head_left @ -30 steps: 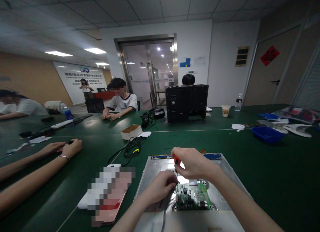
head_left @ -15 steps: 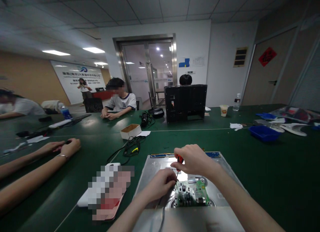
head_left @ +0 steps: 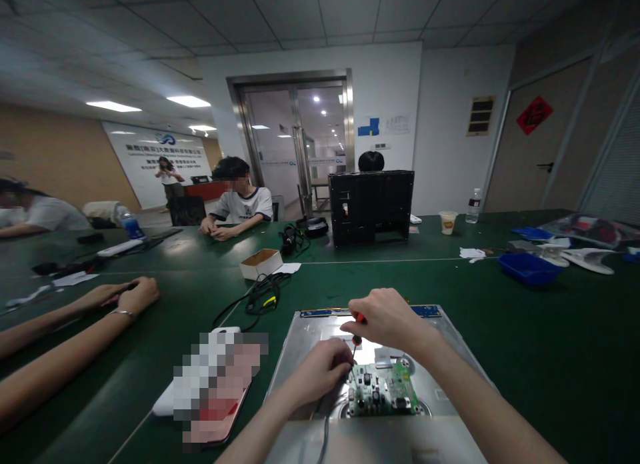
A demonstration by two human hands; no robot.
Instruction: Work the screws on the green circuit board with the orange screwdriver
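Note:
My right hand [head_left: 387,317] is closed around the red and black handle of a screwdriver [head_left: 357,340], held nearly upright. Its thin shaft points down to the upper left corner of a green circuit board [head_left: 383,389]. The board lies on a silver metal display panel [head_left: 300,357], with a blue strip [head_left: 320,313] along the panel's far edge. Beside the screwdriver's tip, my left hand [head_left: 327,364] has its fingers pinched at the board's corner; what they hold, if anything, is hidden. A grey cable [head_left: 325,434] runs from below that hand toward me.
Left of the panel lie a white device [head_left: 170,397] and a pink phone-like item [head_left: 225,421], both blurred out. Beyond are a black cable [head_left: 257,301], an open carton [head_left: 261,264] and a black monitor casing [head_left: 371,207]. A blue tray [head_left: 529,269] stands right; a co-worker's hands [head_left: 133,294] rest left.
The screwdriver's handle has tilted slightly and my right hand has shifted a little around it. My left hand stays at the board's corner. The view has turned slightly.

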